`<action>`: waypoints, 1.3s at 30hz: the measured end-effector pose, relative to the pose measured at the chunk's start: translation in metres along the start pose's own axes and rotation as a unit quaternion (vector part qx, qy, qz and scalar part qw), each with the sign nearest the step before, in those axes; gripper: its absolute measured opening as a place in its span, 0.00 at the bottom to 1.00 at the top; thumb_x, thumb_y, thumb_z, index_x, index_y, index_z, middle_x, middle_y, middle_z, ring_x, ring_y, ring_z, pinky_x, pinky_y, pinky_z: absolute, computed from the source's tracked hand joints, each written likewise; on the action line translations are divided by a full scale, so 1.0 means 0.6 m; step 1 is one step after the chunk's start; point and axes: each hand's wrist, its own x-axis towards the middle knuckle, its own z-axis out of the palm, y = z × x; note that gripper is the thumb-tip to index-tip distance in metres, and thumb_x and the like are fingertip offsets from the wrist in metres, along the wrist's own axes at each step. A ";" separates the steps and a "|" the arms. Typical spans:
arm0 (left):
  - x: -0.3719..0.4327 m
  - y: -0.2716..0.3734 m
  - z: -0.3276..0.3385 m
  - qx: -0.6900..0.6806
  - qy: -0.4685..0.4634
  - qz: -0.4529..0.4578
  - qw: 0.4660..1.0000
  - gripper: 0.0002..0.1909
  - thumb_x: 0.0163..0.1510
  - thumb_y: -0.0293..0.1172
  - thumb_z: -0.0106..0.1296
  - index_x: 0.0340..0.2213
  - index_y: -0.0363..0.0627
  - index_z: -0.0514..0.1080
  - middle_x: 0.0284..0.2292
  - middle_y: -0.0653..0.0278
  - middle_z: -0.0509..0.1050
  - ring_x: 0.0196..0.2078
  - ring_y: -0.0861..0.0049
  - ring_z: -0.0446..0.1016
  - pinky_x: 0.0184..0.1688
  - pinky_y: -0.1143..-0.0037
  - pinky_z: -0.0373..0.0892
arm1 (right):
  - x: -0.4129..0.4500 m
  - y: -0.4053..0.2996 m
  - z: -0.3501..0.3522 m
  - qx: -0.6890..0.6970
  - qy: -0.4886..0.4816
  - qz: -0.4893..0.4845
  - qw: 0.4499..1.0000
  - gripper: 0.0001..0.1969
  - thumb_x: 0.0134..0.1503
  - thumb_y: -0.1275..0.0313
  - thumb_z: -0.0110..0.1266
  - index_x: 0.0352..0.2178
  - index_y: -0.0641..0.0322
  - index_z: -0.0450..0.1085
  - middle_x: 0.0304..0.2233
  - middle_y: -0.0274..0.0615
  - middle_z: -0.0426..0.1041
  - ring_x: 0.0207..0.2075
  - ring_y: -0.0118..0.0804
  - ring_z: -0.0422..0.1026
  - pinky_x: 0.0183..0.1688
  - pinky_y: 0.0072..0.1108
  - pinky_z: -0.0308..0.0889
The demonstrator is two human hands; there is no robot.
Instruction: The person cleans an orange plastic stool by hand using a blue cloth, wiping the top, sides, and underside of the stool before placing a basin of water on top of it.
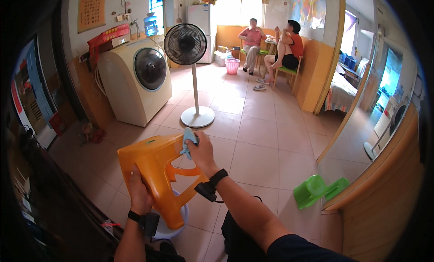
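An orange plastic stool (152,163) is held tilted in front of me, its seat turned up and away. My left hand (139,194) grips it by a leg on the near left side, with some fingers hidden behind the plastic. My right hand (202,153) holds a light blue cloth (189,143) against the stool's far right edge. Below the stool stands a pale basin (184,216) on the floor, partly covered by the stool and my left wrist. Both wrists carry black straps with small devices.
A pedestal fan (195,89) stands just beyond the stool, beside a washing machine (135,82). A small green stool (309,191) rests at the right by a mirror (364,126). Two seated people are at the back near a pink basket (232,66). Shoes (259,88) lie on the tiles.
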 end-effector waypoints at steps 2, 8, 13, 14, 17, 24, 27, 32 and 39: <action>0.002 0.004 -0.006 -0.009 0.001 0.005 1.000 0.25 0.68 0.48 0.39 0.54 0.40 0.63 0.51 0.58 0.71 0.52 0.70 0.72 0.54 0.70 0.70 | 0.004 0.018 -0.011 0.001 -0.038 0.110 0.993 0.15 0.53 0.69 0.60 0.40 0.66 0.69 0.35 0.53 0.74 0.38 0.54 0.73 0.41 0.35 0.69; 0.012 0.036 -0.019 -0.011 -0.014 0.060 0.998 0.27 0.66 0.49 0.45 0.55 0.40 0.63 0.51 0.59 0.71 0.54 0.70 0.70 0.57 0.69 0.68 | -0.006 0.009 -0.021 0.040 -0.124 0.246 0.961 0.16 0.55 0.65 0.56 0.38 0.69 0.68 0.33 0.58 0.76 0.36 0.57 0.76 0.42 0.38 0.70; 0.029 0.073 -0.049 -0.034 0.021 0.066 0.997 0.27 0.65 0.49 0.46 0.55 0.39 0.63 0.51 0.60 0.71 0.53 0.68 0.71 0.56 0.69 0.68 | -0.028 0.005 -0.014 -0.043 -0.178 0.209 0.960 0.19 0.54 0.64 0.55 0.39 0.70 0.67 0.35 0.62 0.76 0.39 0.61 0.75 0.44 0.40 0.69; 0.024 0.078 -0.054 -0.033 0.020 0.069 0.997 0.28 0.65 0.50 0.47 0.55 0.39 0.63 0.52 0.59 0.70 0.53 0.68 0.70 0.56 0.69 0.68 | -0.032 0.006 -0.014 -0.052 -0.195 0.216 0.955 0.19 0.53 0.64 0.55 0.39 0.71 0.66 0.35 0.63 0.75 0.39 0.61 0.75 0.44 0.40 0.69; 0.034 0.088 -0.073 -0.083 0.051 0.066 0.993 0.28 0.64 0.50 0.47 0.55 0.40 0.63 0.52 0.59 0.70 0.55 0.67 0.69 0.57 0.68 0.67 | -0.033 0.001 -0.016 -0.072 -0.220 0.220 0.948 0.19 0.52 0.65 0.55 0.39 0.71 0.67 0.35 0.64 0.75 0.40 0.60 0.75 0.44 0.39 0.69; 0.045 0.097 -0.100 -0.091 0.045 0.074 0.992 0.30 0.64 0.52 0.47 0.57 0.42 0.63 0.55 0.59 0.68 0.56 0.67 0.67 0.59 0.69 0.65 | -0.038 -0.011 -0.019 -0.109 -0.305 0.180 0.929 0.17 0.51 0.64 0.56 0.37 0.70 0.68 0.35 0.61 0.76 0.40 0.59 0.75 0.44 0.38 0.69; 0.050 0.099 -0.117 -0.075 0.078 0.098 0.989 0.31 0.64 0.53 0.47 0.57 0.41 0.63 0.56 0.59 0.68 0.56 0.67 0.68 0.59 0.69 0.65 | -0.035 -0.006 -0.018 -0.120 -0.326 0.183 0.920 0.17 0.51 0.65 0.56 0.37 0.69 0.69 0.35 0.60 0.76 0.40 0.59 0.75 0.45 0.38 0.69; 0.058 0.088 -0.111 -0.085 0.033 0.104 0.990 0.28 0.64 0.50 0.47 0.55 0.40 0.64 0.53 0.59 0.70 0.54 0.67 0.70 0.56 0.68 0.68 | -0.019 0.039 -0.030 -0.138 -0.198 0.159 0.957 0.17 0.54 0.70 0.53 0.43 0.70 0.68 0.35 0.56 0.77 0.38 0.53 0.77 0.42 0.35 0.72; 0.059 0.007 -0.066 0.029 0.004 0.116 0.993 0.25 0.67 0.50 0.43 0.50 0.38 0.67 0.47 0.61 0.73 0.46 0.74 0.74 0.49 0.74 0.71 | -0.058 -0.070 -0.004 0.474 -0.251 0.387 0.750 0.12 0.63 0.73 0.51 0.46 0.69 0.67 0.36 0.40 0.74 0.36 0.30 0.77 0.40 0.21 0.74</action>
